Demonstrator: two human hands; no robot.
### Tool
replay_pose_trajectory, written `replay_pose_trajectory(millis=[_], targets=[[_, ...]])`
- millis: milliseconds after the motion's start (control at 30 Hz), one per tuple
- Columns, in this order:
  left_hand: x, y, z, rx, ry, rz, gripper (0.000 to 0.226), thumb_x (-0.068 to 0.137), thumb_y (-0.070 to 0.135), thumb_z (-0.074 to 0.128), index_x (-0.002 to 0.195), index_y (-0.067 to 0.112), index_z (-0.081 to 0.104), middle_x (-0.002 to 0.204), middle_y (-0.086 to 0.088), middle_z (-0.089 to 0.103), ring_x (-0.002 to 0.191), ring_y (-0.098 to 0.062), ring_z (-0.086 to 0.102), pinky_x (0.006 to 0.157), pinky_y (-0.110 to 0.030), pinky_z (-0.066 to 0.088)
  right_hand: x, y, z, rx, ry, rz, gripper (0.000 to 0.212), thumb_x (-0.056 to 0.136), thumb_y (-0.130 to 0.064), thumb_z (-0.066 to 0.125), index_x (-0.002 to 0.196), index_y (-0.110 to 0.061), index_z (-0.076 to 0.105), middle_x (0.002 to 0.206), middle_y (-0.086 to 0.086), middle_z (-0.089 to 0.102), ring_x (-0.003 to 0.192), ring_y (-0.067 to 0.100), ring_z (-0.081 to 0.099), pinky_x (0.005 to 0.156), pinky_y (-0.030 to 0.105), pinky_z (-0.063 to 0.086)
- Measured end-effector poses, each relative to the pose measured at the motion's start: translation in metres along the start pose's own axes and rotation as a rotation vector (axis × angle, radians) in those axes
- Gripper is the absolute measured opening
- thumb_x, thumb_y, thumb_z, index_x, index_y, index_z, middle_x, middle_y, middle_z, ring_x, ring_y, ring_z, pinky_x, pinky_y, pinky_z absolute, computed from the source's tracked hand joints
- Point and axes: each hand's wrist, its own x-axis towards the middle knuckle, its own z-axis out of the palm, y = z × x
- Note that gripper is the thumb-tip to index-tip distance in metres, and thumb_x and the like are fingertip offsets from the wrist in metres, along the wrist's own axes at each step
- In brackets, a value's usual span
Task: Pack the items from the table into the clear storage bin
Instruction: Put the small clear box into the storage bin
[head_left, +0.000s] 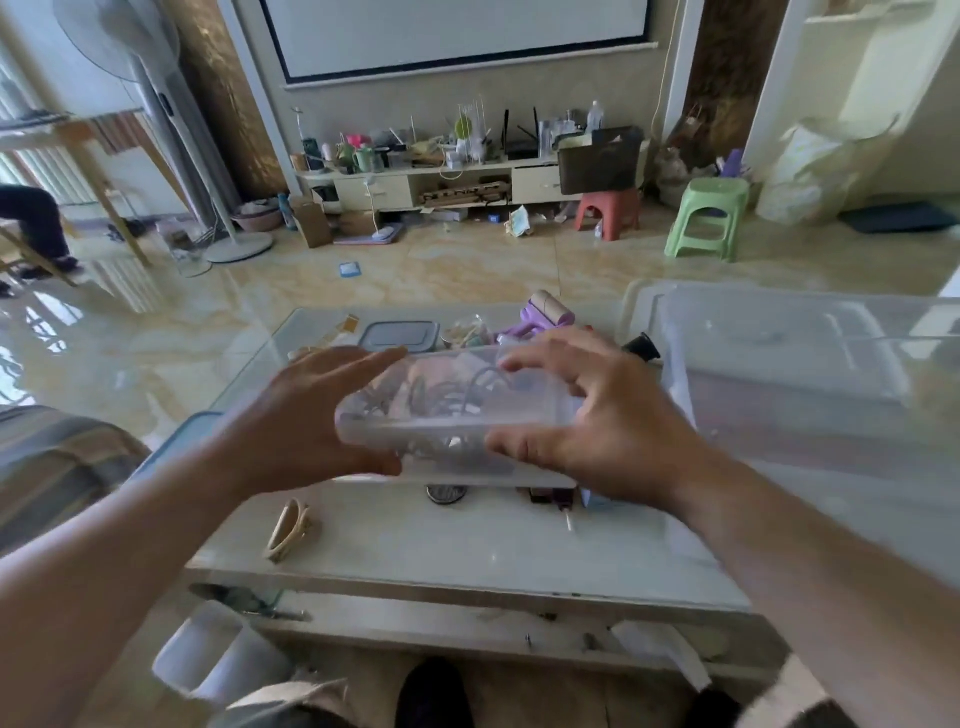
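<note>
A small clear plastic box (452, 410) with cables inside is held above the middle of the table. My left hand (306, 415) grips its left end and my right hand (608, 415) grips its right end. The large clear storage bin (810, 374) stands on the right side of the table, right of the small box. On the table lie a beige hair clip (288, 527), a round metal object (445, 492), a small dark device (550, 496), a purple lint roller (540, 314), a grey-lidded container (400, 333) and a clear bag of small items (467, 332).
The glass-topped table (415, 556) has a shelf below its near edge. A blue-rimmed lid (182, 441) leans at the table's left. Beyond lie the shiny tile floor, a red stool (608, 210), a green stool (709, 215) and a cluttered TV cabinet (415, 184).
</note>
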Motion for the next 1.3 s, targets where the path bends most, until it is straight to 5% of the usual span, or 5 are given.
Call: replay_pose_trajectory(millis=[267, 567, 933, 1200, 1300], targets=[[0.115, 0.145, -0.047, -0.022, 0.471, 0.248, 0.083, 0.082, 0.072, 0.065, 0.149, 0.027, 0.048, 0.144, -0.008, 0.053, 0.13, -0.03, 0.05, 0.108, -0.049, 0.042, -0.021, -0.006, -0.205, 0.179, 0.388, 0.195, 0.07, 0.062, -0.079, 0.08, 0.102, -0.021, 0.08, 0.094, -0.01, 0.076, 0.079, 0.011, 0.07, 0.075, 0.036, 0.056], [0.203, 0.262, 0.07, 0.116, -0.107, 0.344, 0.124, 0.07, 0.075, 0.07, 0.16, 0.046, -0.011, 0.16, -0.002, 0.027, 0.146, -0.03, 0.024, 0.118, -0.048, 0.03, -0.105, 0.127, -0.282, 0.263, 0.37, 0.908, 0.045, 0.086, -0.06, 0.071, 0.106, -0.021, 0.078, 0.108, 0.016, 0.077, 0.082, 0.029, 0.067, 0.081, 0.044, 0.055], [0.247, 0.294, 0.168, 0.155, -0.896, 0.294, 0.152, 0.061, 0.052, 0.095, 0.153, 0.051, -0.025, 0.16, -0.006, 0.036, 0.141, -0.031, 0.043, 0.115, -0.045, 0.037, -0.103, 0.234, -0.249, 0.087, -0.357, 1.248, 0.039, 0.103, -0.046, 0.057, 0.12, -0.012, 0.067, 0.115, 0.016, 0.069, 0.09, 0.036, 0.075, 0.071, 0.035, 0.062], [0.245, 0.301, 0.198, 0.299, -0.974, 0.359, 0.141, 0.071, 0.045, 0.092, 0.159, 0.044, -0.018, 0.171, -0.016, 0.008, 0.153, -0.032, 0.029, 0.119, -0.046, 0.033, -0.096, 0.25, -0.195, -0.337, -0.732, 0.96, 0.055, 0.1, -0.032, 0.064, 0.15, -0.028, 0.042, 0.126, 0.008, 0.057, 0.077, 0.018, 0.06, 0.081, 0.041, 0.061], [0.243, 0.302, 0.203, 0.329, -0.958, 0.376, 0.134, 0.08, 0.034, 0.087, 0.158, 0.044, -0.021, 0.17, -0.021, 0.002, 0.152, -0.035, 0.03, 0.117, -0.048, 0.035, -0.096, 0.25, -0.195, -0.498, -0.851, 0.866, 0.073, 0.098, -0.052, 0.063, 0.16, -0.032, 0.03, 0.146, 0.011, 0.057, 0.114, 0.029, 0.065, 0.1, 0.04, 0.053]])
